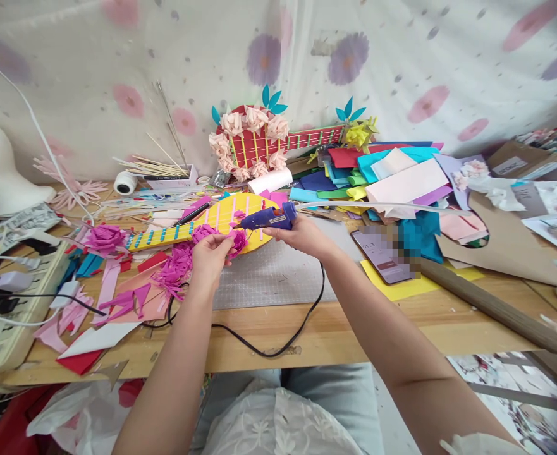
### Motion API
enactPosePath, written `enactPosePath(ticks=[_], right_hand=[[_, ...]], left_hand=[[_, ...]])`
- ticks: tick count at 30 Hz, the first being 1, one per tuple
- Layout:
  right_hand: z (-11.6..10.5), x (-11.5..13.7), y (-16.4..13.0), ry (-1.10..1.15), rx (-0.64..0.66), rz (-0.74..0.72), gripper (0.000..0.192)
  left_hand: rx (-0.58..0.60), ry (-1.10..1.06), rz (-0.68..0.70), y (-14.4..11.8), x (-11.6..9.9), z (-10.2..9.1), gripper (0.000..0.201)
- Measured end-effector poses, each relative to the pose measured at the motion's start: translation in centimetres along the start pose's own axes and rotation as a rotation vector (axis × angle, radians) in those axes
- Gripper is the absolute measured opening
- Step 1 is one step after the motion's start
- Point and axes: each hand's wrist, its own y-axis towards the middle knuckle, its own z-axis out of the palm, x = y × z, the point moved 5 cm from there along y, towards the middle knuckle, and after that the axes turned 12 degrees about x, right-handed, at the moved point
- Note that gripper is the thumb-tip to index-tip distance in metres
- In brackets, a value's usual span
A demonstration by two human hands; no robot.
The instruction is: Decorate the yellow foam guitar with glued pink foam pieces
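The right hand (301,235) has its grip closed around a blue glue gun (269,219), nozzle pointing left at a magenta paper flower (238,241). The left hand (209,254) pinches that flower against the yellow paper guitar (221,221), which lies on the wooden surface (335,328) beside a grey cutting mat (278,275)

The phone (383,255) screen shows "01:3", rest blurred.
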Motion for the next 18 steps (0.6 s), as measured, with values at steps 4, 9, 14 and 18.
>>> enactPosePath(ticks=[4, 9, 14, 18], right_hand=[[-0.3, 0.0, 0.0, 0.078, -0.018, 0.031, 0.037], [-3.2, -2.0, -0.7, 0.222, -0.259, 0.003, 0.038], [-7.7, -8.9, -2.6, 0.114, -0.553, 0.186, 0.044], [-8.8, -13.6, -3.8, -0.14, -0.566, 0.395, 0.049]], left_hand=[[-0.006, 0.003, 0.0, 0.0, 0.1, -0.2, 0.027], [-0.02, -0.039, 0.018, 0.1, 0.5, -1.0, 0.029], [-0.039, -0.129, 0.033, 0.1, 0.7, -1.9, 0.03], [-0.052, -0.204, 0.03, 0.0, 0.7, -1.9, 0.029]])
